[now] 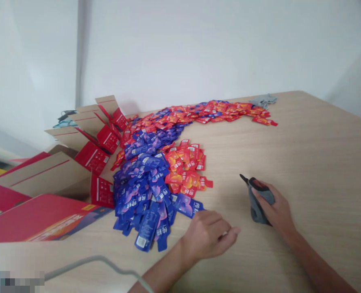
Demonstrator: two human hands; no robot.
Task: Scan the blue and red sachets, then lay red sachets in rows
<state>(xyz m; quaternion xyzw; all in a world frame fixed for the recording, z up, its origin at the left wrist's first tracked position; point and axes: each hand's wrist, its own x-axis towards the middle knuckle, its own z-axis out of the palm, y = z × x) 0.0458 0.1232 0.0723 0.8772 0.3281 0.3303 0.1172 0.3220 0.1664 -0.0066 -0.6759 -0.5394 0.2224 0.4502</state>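
My left hand (211,234) is closed, fingers curled in and thumb pressed near them, in front of a blue packet (185,204). Whether anything is inside the fingers cannot be made out. To the right, my right hand (276,207) grips a grey cloth-like bundle (258,209) with a black upper part and a thin dark pointed tip; its exact kind is unclear. Many flat blue packets (134,191) lie heaped left of my left hand. A smaller group of red packets (188,179) overlaps beside them.
A band of mixed red and blue packets (174,116) curves along the table's back. Open red cardboard boxes (92,158) line the left side. Grey cloth (264,100) lies at the far edge. A grey cable (95,259) crosses the lower left. A white wall (217,49) stands behind.
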